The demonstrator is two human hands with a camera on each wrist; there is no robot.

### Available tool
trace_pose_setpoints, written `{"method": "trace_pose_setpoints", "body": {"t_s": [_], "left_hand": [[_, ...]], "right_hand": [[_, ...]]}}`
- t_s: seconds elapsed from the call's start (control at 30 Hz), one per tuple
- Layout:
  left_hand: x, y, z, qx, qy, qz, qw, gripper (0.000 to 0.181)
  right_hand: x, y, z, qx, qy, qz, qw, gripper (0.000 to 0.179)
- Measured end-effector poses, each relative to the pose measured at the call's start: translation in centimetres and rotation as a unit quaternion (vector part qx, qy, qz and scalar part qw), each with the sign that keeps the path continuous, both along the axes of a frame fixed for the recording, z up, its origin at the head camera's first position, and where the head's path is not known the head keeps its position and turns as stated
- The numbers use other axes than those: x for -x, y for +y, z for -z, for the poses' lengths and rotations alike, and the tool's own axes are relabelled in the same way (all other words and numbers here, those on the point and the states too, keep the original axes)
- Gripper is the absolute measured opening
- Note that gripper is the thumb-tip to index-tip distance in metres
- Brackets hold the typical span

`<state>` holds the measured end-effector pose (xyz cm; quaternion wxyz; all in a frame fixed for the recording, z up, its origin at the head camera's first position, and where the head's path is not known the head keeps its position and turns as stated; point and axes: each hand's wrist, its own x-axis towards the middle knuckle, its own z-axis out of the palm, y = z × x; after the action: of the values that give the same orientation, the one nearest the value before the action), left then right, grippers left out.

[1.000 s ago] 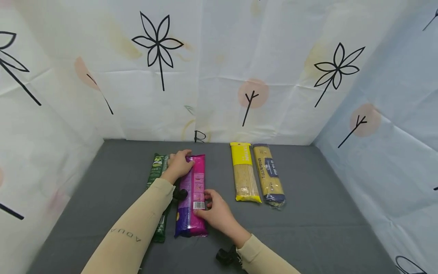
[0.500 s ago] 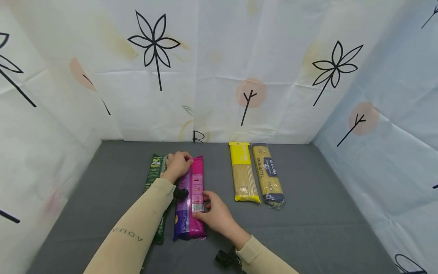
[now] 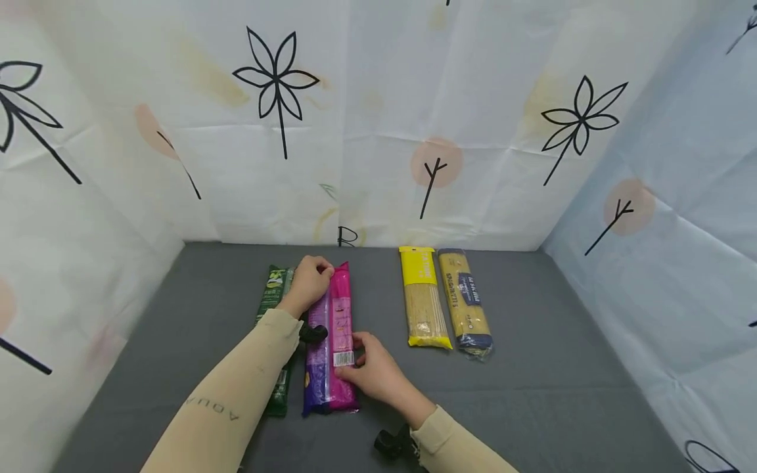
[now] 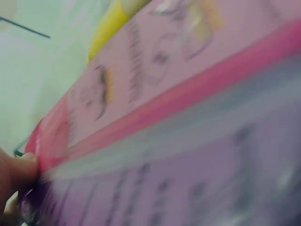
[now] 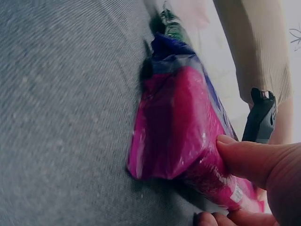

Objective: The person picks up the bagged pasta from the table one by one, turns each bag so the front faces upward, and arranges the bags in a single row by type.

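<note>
A long pink and purple packet (image 3: 341, 328) lies lengthwise in front of me, its far end a little raised. My left hand (image 3: 310, 282) pinches that far end; in the left wrist view the thumb (image 4: 19, 170) presses on the packet's tip (image 4: 51, 141). Lower down, my right hand (image 3: 378, 371) grips the packet's right edge beside the barcode. The right wrist view has the thumb (image 5: 244, 157) on top of the packet (image 5: 188, 117) and fingertips (image 5: 211, 219) at its side. A green packet (image 3: 278, 394) lies to the left, partly hidden by my left arm.
Right of my hands, a yellow packet of spaghetti (image 3: 422, 302) and a spaghetti packet with navy ends (image 3: 466, 302) lie side by side on the grey tabletop (image 3: 562, 355). White patterned cloth (image 3: 378, 131) walls the back and both sides.
My left hand has shifted its hold at the packet's far end, and that end has risen slightly. The right hand keeps its place on the edge. The other packets stay put.
</note>
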<state>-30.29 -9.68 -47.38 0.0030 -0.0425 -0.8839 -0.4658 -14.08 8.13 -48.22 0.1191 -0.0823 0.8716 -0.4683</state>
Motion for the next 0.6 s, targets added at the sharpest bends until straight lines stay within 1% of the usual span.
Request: {"method": "trace_pose_setpoints", "body": {"t_s": [0.07, 0.2, 0.33, 0.37, 0.4, 0.57, 0.6], "left_hand": [[-0.6, 0.1, -0.7, -0.026, 0.02, -0.005, 0.9994, 0.017], [-1.5, 0.6, -2.3, -0.048, 0.058, -0.033, 0.9966, 0.017], [-2.1, 1.1, -4.1, -0.081, 0.068, -0.064, 0.9923, 0.016], [-2.2, 1.1, -4.5, -0.09, 0.069, -0.07, 0.991, 0.017], [-2.3, 1.1, -5.0, -0.097, 0.073, -0.075, 0.9897, 0.017], [-2.9, 1.1, -6.6, -0.114, 0.106, -0.088, 0.9838, 0.017], [-3.0, 1.1, -6.8, -0.116, 0.11, -0.089, 0.9832, 0.017]], "right_hand": [[-0.1, -0.1, -0.1, 0.011, -0.006, -0.004, 0.9999, 0.066], [-0.4, -0.2, -0.2, 0.045, -0.006, -0.004, 0.999, 0.059], [-0.4, -0.3, 0.0, 0.1, -0.001, -0.008, 0.995, 0.057], [-0.6, -0.4, -0.5, 0.117, -0.003, -0.01, 0.993, 0.058], [-0.6, -0.4, -0.6, 0.132, -0.004, -0.01, 0.9912, 0.059], [-0.4, -0.4, -0.8, 0.18, -0.016, -0.008, 0.9834, 0.062], [-0.2, -0.4, -0.3, 0.187, -0.017, -0.007, 0.9823, 0.062]]}}
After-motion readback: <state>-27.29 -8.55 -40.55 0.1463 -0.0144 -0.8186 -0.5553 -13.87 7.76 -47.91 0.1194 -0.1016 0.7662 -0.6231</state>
